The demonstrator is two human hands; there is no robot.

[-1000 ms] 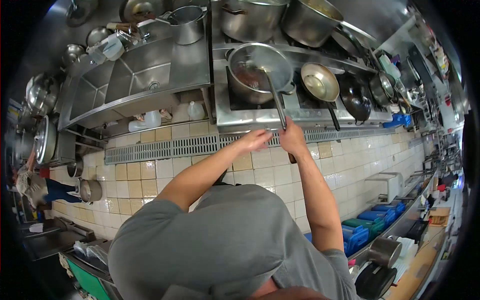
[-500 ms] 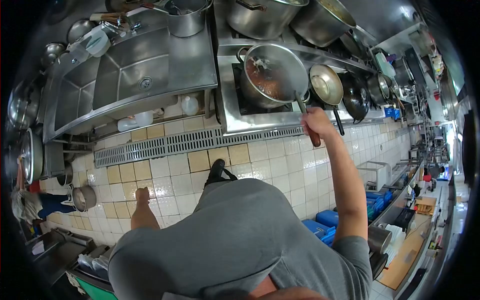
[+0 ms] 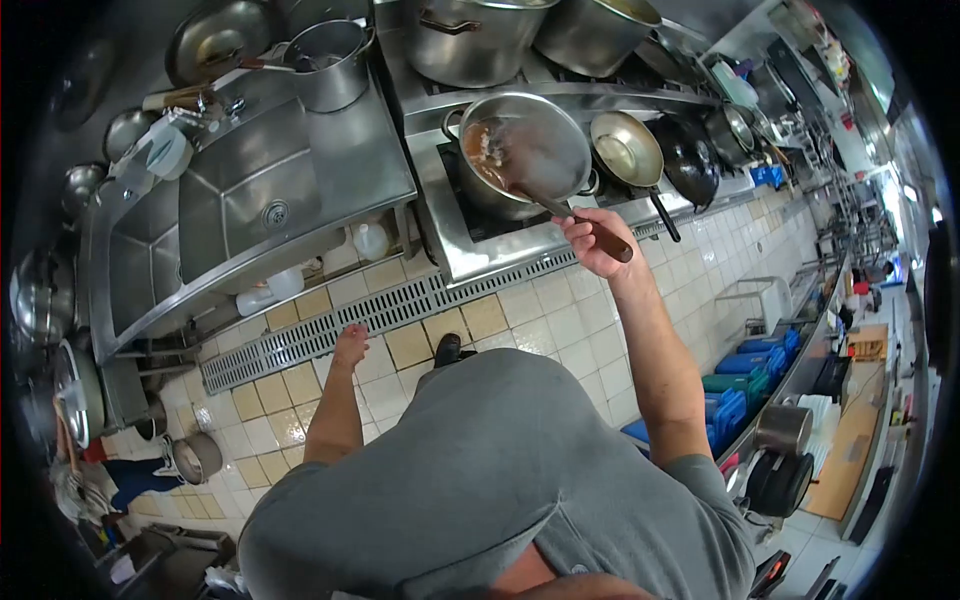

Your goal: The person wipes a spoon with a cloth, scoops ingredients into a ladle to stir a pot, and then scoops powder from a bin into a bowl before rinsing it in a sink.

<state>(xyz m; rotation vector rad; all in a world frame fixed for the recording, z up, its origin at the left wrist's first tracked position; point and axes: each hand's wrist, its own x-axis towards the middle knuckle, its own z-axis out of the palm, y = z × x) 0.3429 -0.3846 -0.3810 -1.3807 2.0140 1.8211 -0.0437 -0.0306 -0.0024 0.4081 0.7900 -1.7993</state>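
Note:
My right hand [image 3: 602,243] is closed round the brown handle of a long utensil [image 3: 545,203], whose far end dips into a large steel pot [image 3: 582,185]. Reddish-brown liquid with pale foam steams inside that pot, which stands on the stove; the utensil's tip is hidden in it. My left hand [image 3: 351,346] hangs over the tiled floor near the drain grate [image 3: 420,307], empty, with its fingers partly spread. Just right of the pot lies a frying pan [image 3: 627,150] with a pale inside and a black handle.
A black wok [image 3: 686,165] sits right of the frying pan. Tall pots [image 3: 470,45] stand behind. To the left is a steel double sink [image 3: 245,190] with a smaller pot [image 3: 330,75] beside it. Another person [image 3: 125,485] is at the far left. Blue bins [image 3: 765,350] stand at the right.
My right hand has turned palm-up on the handle and moved slightly left, and the utensil now slants more across the pot. My left hand has moved forward and right. The whole view has shifted.

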